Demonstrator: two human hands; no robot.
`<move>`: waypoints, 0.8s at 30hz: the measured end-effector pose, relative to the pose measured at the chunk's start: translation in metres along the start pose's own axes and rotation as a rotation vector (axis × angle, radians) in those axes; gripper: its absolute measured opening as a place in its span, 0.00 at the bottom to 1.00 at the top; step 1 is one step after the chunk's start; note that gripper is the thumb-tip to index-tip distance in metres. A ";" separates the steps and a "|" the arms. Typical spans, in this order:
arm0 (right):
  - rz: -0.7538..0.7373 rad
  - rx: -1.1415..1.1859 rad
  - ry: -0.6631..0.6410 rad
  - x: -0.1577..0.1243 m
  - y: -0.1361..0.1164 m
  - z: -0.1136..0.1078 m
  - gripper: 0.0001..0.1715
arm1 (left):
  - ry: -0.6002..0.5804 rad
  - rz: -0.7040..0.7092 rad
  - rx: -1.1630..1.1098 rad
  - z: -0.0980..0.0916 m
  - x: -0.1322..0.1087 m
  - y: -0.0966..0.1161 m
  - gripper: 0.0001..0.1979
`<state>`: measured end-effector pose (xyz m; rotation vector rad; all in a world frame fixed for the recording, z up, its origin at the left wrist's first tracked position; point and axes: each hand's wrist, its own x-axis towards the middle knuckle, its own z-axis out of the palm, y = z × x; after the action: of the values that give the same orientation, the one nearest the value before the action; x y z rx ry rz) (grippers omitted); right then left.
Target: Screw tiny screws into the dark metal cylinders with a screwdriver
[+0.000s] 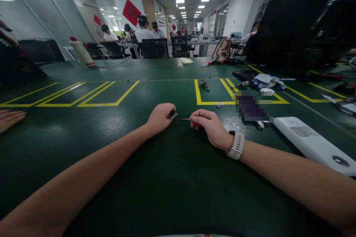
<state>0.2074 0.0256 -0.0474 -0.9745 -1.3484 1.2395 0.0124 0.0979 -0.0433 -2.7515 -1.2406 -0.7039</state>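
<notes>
My left hand (pixel 161 118) is closed around a hollow cylindrical metal part (pixel 171 114), its round open end facing me. Most of the part is hidden in the palm. My right hand (pixel 205 123), a pale watch strap on its wrist, pinches a thin rod-like tool (pixel 183 119) that points left toward the part. The rod's tip ends close to the left fingers; I cannot tell whether it touches. Just below it on the green table (pixel 178 177) lies a tiny ring-like piece (pixel 176 123).
Right of centre lie a metal fitting (pixel 204 84), a small metal piece (pixel 218 106), a blurred dark device (pixel 251 107), gloves (pixel 267 81) and a white power bank (pixel 311 140). A screwdriver (pixel 208 63) lies farther back. Another person's hand (pixel 11 118) rests at the left edge.
</notes>
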 end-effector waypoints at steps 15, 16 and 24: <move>-0.017 -0.251 -0.007 -0.001 -0.002 0.001 0.06 | -0.004 0.020 -0.077 0.003 0.000 -0.002 0.08; -0.033 -0.248 0.010 -0.002 -0.002 0.001 0.06 | -0.005 0.011 -0.078 0.003 0.000 -0.002 0.08; -0.227 -0.295 -0.051 -0.011 -0.012 0.002 0.06 | -0.016 -0.012 -0.098 0.001 -0.001 -0.001 0.07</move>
<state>0.2084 0.0126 -0.0371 -0.9641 -1.6647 0.9164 0.0120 0.0981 -0.0446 -2.8352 -1.2593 -0.7649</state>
